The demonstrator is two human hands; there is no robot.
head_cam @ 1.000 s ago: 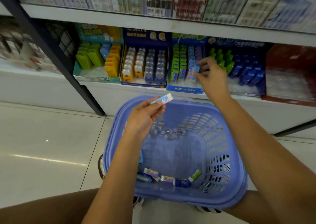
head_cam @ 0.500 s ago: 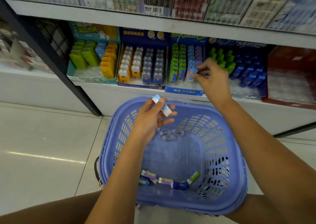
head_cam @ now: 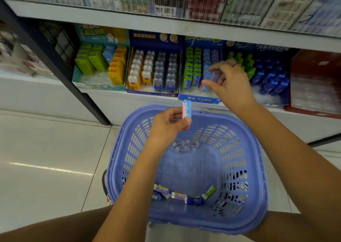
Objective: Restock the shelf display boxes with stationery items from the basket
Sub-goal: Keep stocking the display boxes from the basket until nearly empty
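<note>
A purple plastic basket stands on the floor below the shelf, with several small wrapped erasers lying at its near end. Above its far rim my left hand pinches a blue and pink eraser, held upright. Just in front of the blue display box, which holds rows of green, blue and purple erasers, is my right hand; its fingers are loosely spread and hold nothing.
Left of that box stand a dark blue box of animal-shaped items and a teal box of green and yellow items. A box of green and blue bottles is on the right. A black shelf post rises at the left.
My left hand has turned the eraser from lying flat to standing upright. My right hand has drawn back a little from the eraser rows, its fingers loosening.
</note>
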